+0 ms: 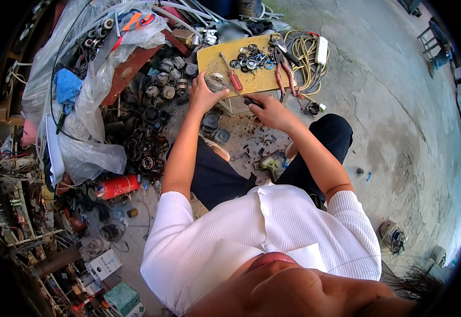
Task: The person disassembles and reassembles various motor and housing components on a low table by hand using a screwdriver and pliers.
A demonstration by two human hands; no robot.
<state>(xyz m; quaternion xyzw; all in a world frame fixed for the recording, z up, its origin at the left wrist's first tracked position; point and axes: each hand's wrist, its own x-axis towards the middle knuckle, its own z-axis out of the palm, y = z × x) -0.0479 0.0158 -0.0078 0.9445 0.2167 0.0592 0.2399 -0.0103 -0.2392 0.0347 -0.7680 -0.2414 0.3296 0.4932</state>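
Observation:
At the near left corner of a low yellow-topped table [207, 58], my left hand [204, 96] is closed around a round grey metal motor part [214, 82]. My right hand [272, 112] grips a screwdriver by its black handle [252, 102]. Its thin shaft points left toward the motor part; whether the tip touches it is too small to tell. A red-handled screwdriver [233, 75] lies on the tabletop just beyond the part. Several small rings and bearings [251, 59] are scattered farther back. Red-handled pliers [282, 68] rest at the table's right side, beside another dark-handled tool [289, 53].
Left of the table, grey motor parts [167, 79] are heaped on the floor near crumpled clear plastic sheeting [90, 127]. A coiled yellowish cable [307, 58] with a white power strip [321, 50] lies to the right. Between my legs are debris and a greenish power tool [268, 165]. A red cylinder [118, 186] lies at left.

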